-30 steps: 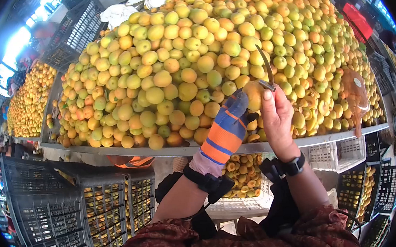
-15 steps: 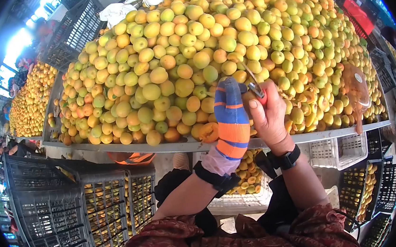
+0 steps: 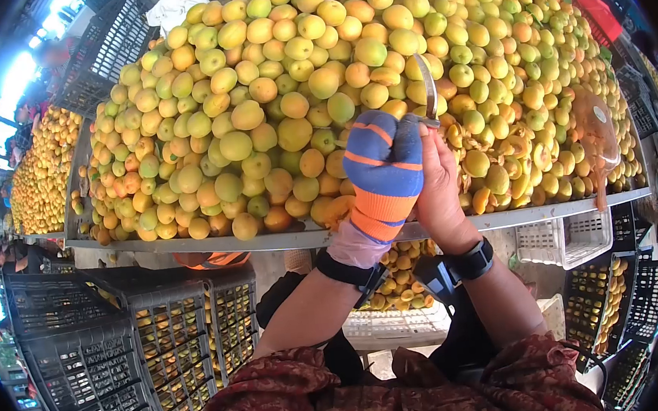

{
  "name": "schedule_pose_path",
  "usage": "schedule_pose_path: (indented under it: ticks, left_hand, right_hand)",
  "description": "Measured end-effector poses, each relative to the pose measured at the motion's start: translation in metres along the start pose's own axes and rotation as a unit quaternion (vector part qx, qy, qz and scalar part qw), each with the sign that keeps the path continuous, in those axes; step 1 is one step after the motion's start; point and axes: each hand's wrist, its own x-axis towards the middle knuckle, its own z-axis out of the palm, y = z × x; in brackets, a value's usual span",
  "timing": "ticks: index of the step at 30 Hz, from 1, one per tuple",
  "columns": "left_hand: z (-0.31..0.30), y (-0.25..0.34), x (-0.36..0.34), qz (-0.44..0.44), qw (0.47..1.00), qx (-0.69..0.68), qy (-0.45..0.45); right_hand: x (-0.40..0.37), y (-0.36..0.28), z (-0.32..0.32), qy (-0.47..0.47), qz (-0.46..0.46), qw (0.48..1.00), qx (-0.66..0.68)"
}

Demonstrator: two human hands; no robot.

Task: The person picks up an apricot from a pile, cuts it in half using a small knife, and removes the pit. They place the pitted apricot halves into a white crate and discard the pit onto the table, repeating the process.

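My right hand (image 3: 441,199), bare, is closed round a small curved knife (image 3: 429,89). Its blade points up and away over the fruit, and the handle is hidden in my grip. My left hand (image 3: 383,168), in a blue and orange knit glove, is curled shut right beside it, touching near the base of the blade. Whatever the gloved fingers hold is hidden. Both hands are above the near edge of a big heap of yellow-green and orange apricots (image 3: 249,118). Split, opened apricots (image 3: 511,160) lie right of my hands.
The heap rests on a metal-rimmed table (image 3: 285,242). A white crate (image 3: 396,322) with apricots stands below, between my legs. Black crates (image 3: 90,355) stand at left, more black crates (image 3: 647,305) at right. A brown-stained plastic bag (image 3: 596,136) lies on the heap.
My hands have come together, and the left fingers have curled in against the right hand. The knife blade has swung more upright. The view has shifted slightly.
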Motion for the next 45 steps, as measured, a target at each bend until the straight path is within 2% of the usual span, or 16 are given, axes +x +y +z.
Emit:
schedule_pose_path:
  ticks: [3,7,9,11,13,18,20,23,24,25,30,32,35,41,43,45]
  left_hand:
    - [-0.002,0.014,0.005,0.183,0.975,0.118,-0.052]
    - [-0.009,0.008,0.004,-0.037,0.999,-0.036,-0.007]
    - [-0.022,-0.013,0.012,-0.365,0.825,-0.426,0.065]
    - [-0.020,-0.003,0.015,-0.384,0.794,-0.462,0.097]
    - [-0.021,0.001,0.014,-0.487,0.665,-0.532,0.194]
    - [-0.031,-0.026,-0.003,-0.421,0.787,-0.446,0.070]
    - [-0.037,-0.025,0.006,-0.524,0.627,-0.560,0.133]
    - [-0.035,-0.025,0.011,-0.565,0.617,-0.517,0.184]
    - [-0.034,-0.024,0.012,-0.564,0.617,-0.517,0.183]
    - [-0.034,-0.020,0.012,-0.565,0.625,-0.507,0.183]
    - [-0.032,-0.012,0.003,-0.535,0.696,-0.465,0.112]
    - [-0.029,-0.031,-0.009,-0.408,0.810,-0.418,0.054]
    - [-0.026,0.004,0.004,-0.524,0.712,-0.453,0.112]
    - [-0.017,-0.002,-0.015,-0.413,0.865,-0.284,-0.017]
    - [-0.002,-0.004,-0.022,-0.089,0.990,-0.038,-0.099]
    - [0.011,-0.004,-0.015,-0.184,0.967,0.075,-0.158]
  right_hand:
    - [-0.001,0.001,0.003,0.008,0.158,0.960,0.230]
    - [0.012,0.006,-0.024,-0.168,0.266,0.899,0.306]
    - [0.008,-0.002,-0.014,-0.076,0.268,0.925,0.259]
    - [0.009,-0.009,-0.017,-0.096,0.245,0.930,0.256]
    - [0.010,-0.009,-0.025,-0.108,0.237,0.940,0.218]
    - [0.018,-0.008,-0.044,-0.091,0.214,0.966,0.115]
    - [0.036,0.001,-0.063,-0.016,0.028,0.995,-0.094]
    - [0.047,-0.009,-0.072,0.075,-0.210,0.894,-0.389]
    - [0.047,-0.015,-0.071,0.123,-0.296,0.788,-0.526]
    - [0.044,-0.016,-0.066,0.122,-0.295,0.788,-0.526]
    - [0.004,-0.013,-0.019,-0.119,-0.290,0.870,-0.381]
    - [0.001,-0.011,-0.019,-0.203,-0.183,0.898,-0.344]
    - [0.004,-0.001,-0.026,-0.216,-0.101,0.944,-0.229]
    - [0.032,-0.020,-0.054,0.069,-0.067,0.987,-0.132]
    - [0.048,-0.035,-0.083,0.148,-0.117,0.906,-0.378]
    - [0.051,-0.035,-0.095,0.173,-0.166,0.824,-0.513]
